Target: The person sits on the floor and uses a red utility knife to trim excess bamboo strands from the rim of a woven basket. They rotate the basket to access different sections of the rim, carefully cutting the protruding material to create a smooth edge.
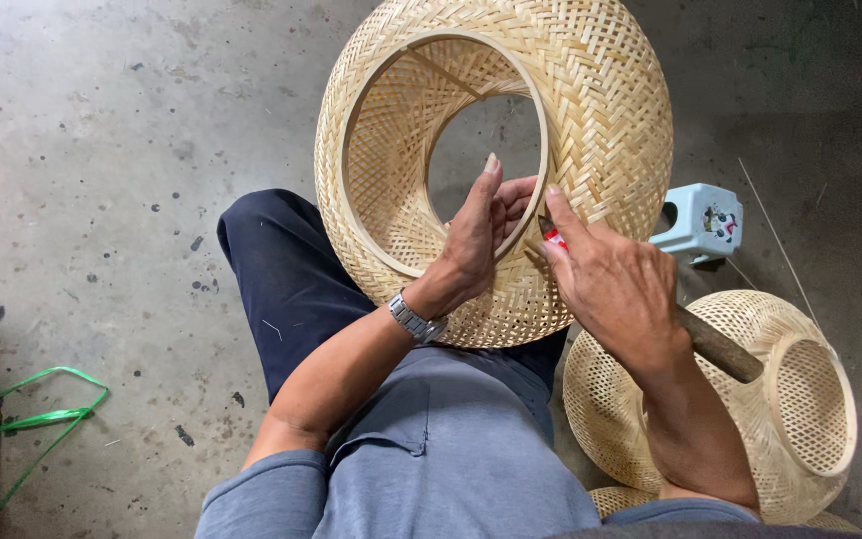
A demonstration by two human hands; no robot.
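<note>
Resting on the person's lap, a woven bamboo lampshade [591, 110] is steadied by the left hand [476, 245] curled over its rim, while the right hand [616, 289] closes around a wooden-handled knife [715, 344], working the weave.

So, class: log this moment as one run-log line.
left hand: grips woven shade rim | right hand: holds wooden-handled tool at rim | second shade: floor

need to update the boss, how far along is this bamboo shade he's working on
Done: the woven shade on the lap looks fully woven, hoop fitted. In hand: the left hand steadies the hoop's rim while the right hand works a wooden-handled tool there. Left: can't tell; another shade lies on the floor.
</note>
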